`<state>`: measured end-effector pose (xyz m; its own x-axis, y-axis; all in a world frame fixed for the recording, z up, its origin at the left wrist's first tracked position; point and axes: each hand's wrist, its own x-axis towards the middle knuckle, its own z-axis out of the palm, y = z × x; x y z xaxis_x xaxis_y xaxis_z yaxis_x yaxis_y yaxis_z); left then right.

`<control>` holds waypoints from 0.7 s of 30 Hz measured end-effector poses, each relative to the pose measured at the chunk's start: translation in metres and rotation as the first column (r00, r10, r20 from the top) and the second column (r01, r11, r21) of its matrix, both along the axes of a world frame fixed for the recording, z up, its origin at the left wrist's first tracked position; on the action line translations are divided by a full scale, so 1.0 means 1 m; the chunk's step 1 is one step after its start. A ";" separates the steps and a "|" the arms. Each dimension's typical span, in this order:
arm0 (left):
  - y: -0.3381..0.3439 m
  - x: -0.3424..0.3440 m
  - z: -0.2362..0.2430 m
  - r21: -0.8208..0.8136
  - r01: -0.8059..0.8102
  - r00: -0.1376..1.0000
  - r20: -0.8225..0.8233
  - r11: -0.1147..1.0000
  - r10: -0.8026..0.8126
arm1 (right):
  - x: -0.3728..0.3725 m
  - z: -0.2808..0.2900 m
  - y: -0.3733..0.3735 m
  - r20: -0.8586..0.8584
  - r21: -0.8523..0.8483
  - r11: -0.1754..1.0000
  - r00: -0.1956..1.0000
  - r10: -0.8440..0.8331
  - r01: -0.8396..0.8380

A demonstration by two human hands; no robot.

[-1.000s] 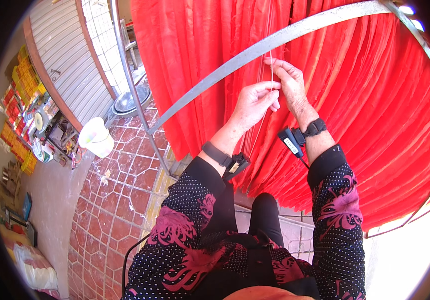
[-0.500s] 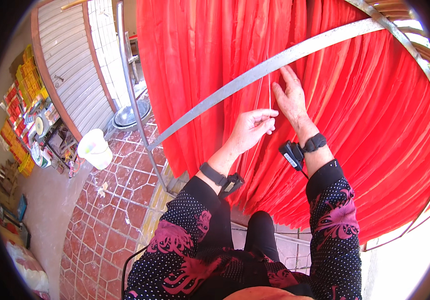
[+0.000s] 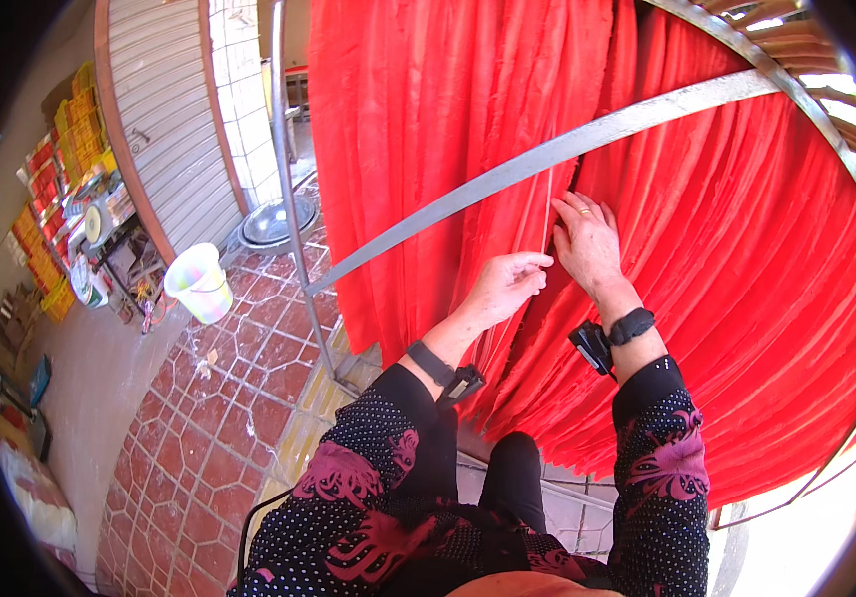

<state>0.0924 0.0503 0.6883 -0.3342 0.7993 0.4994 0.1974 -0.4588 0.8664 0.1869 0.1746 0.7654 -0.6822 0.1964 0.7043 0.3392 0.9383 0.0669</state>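
Red, thin, sheet-like cloth (image 3: pixel 428 119) hangs in long, close folds in front of me. At a dark gap between the folds, my left hand (image 3: pixel 503 294) is closed in a pinch, with a thin white string (image 3: pixel 549 194) running up from near its fingertips. Just right of it and slightly higher, my right hand (image 3: pixel 590 244) lies against the red folds, fingers spread and a little bent, with a ring on one. Its fingertips are close to the string, at the edge of the gap. Each wrist wears a black strap with a small box.
A curved flat metal bar (image 3: pixel 508 164) crosses in front of the cloth above my hands, joined to an upright pole (image 3: pixel 284 149). On the tiled floor stand a white bucket (image 3: pixel 199 284) and a dark round basin (image 3: pixel 274 224). Yellow and red stacks (image 3: pixel 80 129) stand far left.
My right hand has dropped lower, from stretched fingers beside the bar to bent fingers against the red folds. My left hand keeps its pinch. The whole view has shifted slightly.
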 end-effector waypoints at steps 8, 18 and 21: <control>-0.013 0.005 -0.026 -0.050 -0.120 0.993 0.005 0.992 0.120 | 0.016 -0.027 -0.013 0.054 0.068 0.998 0.998 -0.023 0.019; -0.014 -0.003 -0.102 -0.191 -0.183 0.978 0.064 0.964 0.198 | 0.029 -0.058 -0.034 0.082 0.044 0.999 0.997 0.008 -0.011; -0.016 -0.004 -0.130 -0.201 -0.215 0.973 0.041 0.956 0.227 | 0.035 -0.077 -0.043 0.161 -0.014 1.000 0.987 -0.004 0.006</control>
